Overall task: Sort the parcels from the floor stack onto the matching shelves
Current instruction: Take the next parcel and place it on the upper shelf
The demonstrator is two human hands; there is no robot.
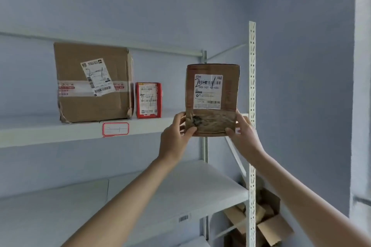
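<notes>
Cardboard parcel [212,99] between both hands

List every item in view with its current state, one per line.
Brown parcel: upright, held at the shelf edge.
Left hand: grips the parcel's lower left corner.
Right hand: grips its lower right corner.
Large box: sealed, standing on the shelf.
Red parcel: upright beside the box.

Both my arms stretched up and forward; left hand [176,132] and right hand [244,134] raised at the same height, fingers [189,130] curled in a pinch, thumbs facing me.
</notes>
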